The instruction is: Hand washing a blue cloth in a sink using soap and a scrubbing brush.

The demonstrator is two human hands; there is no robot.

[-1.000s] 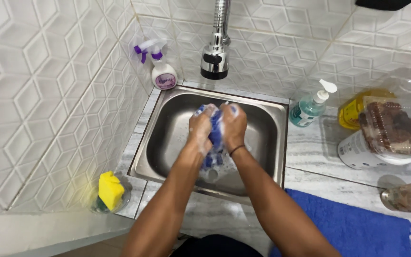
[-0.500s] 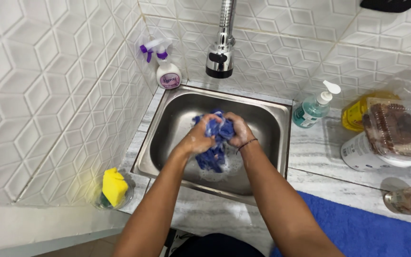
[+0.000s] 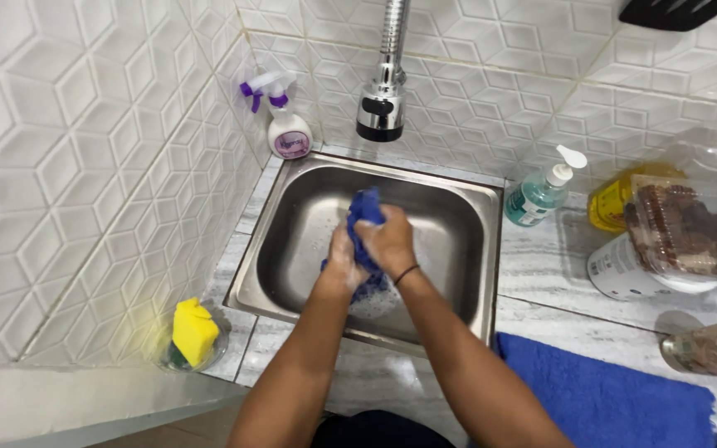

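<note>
**Blue cloth, wet and soapy, bunched in both hands over the sink**

Blue soft fabric cloth [image 3: 366,212], soaked and flecked with suds, sits squeezed between my two hands above the middle of the rectangular stainless steel sink [image 3: 292,241]. My left hand [image 3: 343,253] is wrapped around the lower part of the wad, fingers curled shut on it. My right hand [image 3: 389,239] is closed over the upper part, pressed against the left, with a thin dark band at the wrist. A tuft of the cloth sticks up above my knuckles and another bit hangs below them, over a patch of foam on the sink floor.

I judge the cloth to be limp and heavy with water, slippery from the soap, and not at all fragile. It gives wherever I press, so a full-fisted grip around the bunched middle holds best; a pinch at a loose edge would likely slide.

Above the sink hangs the chrome tap head [image 3: 379,116], with no water visibly running. A white spray bottle with a purple trigger [image 3: 285,126] stands in the corner, a teal pump soap bottle [image 3: 541,192] on the marble table to the right, and a yellow sponge [image 3: 193,332] at the left.
</note>
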